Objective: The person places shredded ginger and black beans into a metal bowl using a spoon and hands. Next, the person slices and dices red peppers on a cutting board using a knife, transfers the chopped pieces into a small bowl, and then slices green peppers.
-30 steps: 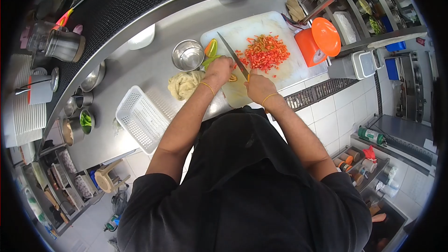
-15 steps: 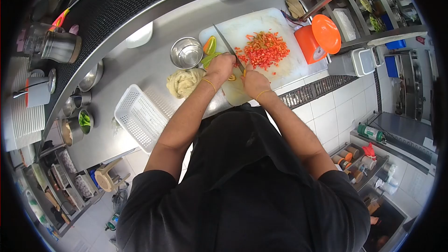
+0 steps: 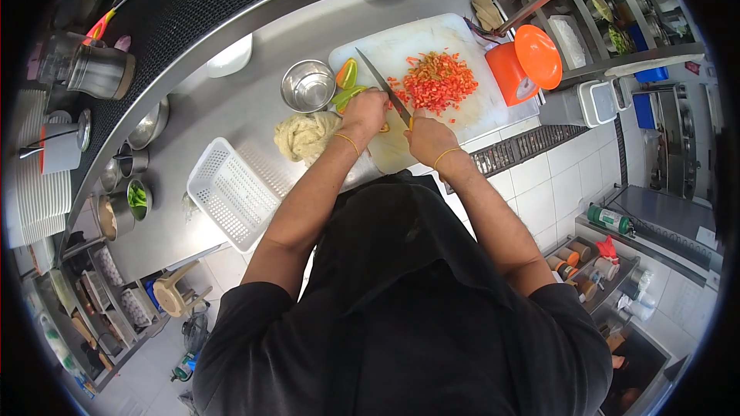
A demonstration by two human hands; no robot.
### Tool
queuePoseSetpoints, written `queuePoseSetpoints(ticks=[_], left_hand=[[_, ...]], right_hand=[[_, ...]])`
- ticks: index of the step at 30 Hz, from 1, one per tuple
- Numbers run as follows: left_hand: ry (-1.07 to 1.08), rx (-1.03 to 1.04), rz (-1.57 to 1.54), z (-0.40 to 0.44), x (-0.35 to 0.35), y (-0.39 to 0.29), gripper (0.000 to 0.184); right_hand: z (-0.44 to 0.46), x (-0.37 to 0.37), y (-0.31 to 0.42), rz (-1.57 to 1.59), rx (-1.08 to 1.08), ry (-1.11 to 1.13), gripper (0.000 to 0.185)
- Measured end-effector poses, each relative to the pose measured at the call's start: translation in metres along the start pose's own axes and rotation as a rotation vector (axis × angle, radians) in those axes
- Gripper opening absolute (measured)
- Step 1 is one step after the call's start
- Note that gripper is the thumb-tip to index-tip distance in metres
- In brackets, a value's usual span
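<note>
My right hand (image 3: pixel 428 141) is wrapped round the yellow handle of a knife (image 3: pixel 383 86), its long blade pointing up and left across the white cutting board (image 3: pixel 370 38). Close by on the left of the blade, my left hand (image 3: pixel 365 112) is closed, fingers bent down on a piece of pepper that they mostly hide. A small pepper strip (image 3: pixel 384 128) shows below its fingers. Green pepper pieces (image 3: pixel 348 97) and a green-orange one (image 3: pixel 347 74) lie beside it at the board's left edge. To the right of the blade spreads a pile of diced red pepper (image 3: pixel 441 83).
A steel bowl (image 3: pixel 307 86) and a crumpled cloth (image 3: pixel 303 137) are left of the board. A white perforated basket (image 3: pixel 234 192) sits farther left. An orange scale (image 3: pixel 515 73) stands at the board's right. A metal shelf edge (image 3: pixel 254 15) runs above the counter.
My right hand has moved slightly right and down with the knife, and the blade is now farther from my left fingers. My left hand stays nearly in place.
</note>
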State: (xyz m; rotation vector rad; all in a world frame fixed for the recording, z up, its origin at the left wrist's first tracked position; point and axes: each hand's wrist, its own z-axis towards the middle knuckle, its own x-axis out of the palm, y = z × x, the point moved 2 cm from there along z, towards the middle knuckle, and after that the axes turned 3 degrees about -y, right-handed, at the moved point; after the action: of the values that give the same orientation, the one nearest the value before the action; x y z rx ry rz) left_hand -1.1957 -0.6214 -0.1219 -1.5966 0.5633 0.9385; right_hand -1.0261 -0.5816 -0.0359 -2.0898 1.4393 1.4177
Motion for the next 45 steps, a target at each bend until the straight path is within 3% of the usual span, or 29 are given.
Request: queuePoseSetpoints(ticks=[9,16,19,22,25,28,32,40,45], left_hand=[[0.005,0.022,0.006,0.0,-0.002,-0.003,0.013],[-0.042,0.072,-0.09,-0.022,-0.026,-0.007,0.031],[-0.033,0.154,0.041,-0.044,-0.044,-0.005,0.038],[-0.006,0.209,0.257,-0.056,-0.05,-0.004,0.04],[0.063,0.185,0.317,-0.054,-0.045,0.0,0.038],[0.089,0.186,0.27,-0.051,-0.032,0.005,0.038],[0.064,0.204,0.16,-0.04,-0.014,-0.016,0.035],[-0.002,0.169,0.286,-0.014,-0.013,-0.031,0.02],[0.069,0.198,0.386,-0.03,-0.025,-0.023,0.023]], right_hand=[[0.044,0.028,-0.011,0.07,-0.05,-0.105,0.043],[0.016,0.015,-0.029,0.12,-0.053,-0.221,0.044],[0.0,0.023,-0.03,0.226,-0.047,-0.138,0.044],[-0.014,0.014,-0.018,0.488,0.166,0.149,0.044],[0.004,0.041,-0.051,0.41,0.086,-0.033,0.045],[0.001,0.028,-0.075,0.395,0.159,-0.072,0.045],[0.002,0.024,-0.088,0.172,0.095,-0.164,0.044],[-0.017,0.011,-0.085,0.253,0.086,-0.295,0.04],[-0.033,0.003,-0.094,0.276,0.149,-0.402,0.04]])
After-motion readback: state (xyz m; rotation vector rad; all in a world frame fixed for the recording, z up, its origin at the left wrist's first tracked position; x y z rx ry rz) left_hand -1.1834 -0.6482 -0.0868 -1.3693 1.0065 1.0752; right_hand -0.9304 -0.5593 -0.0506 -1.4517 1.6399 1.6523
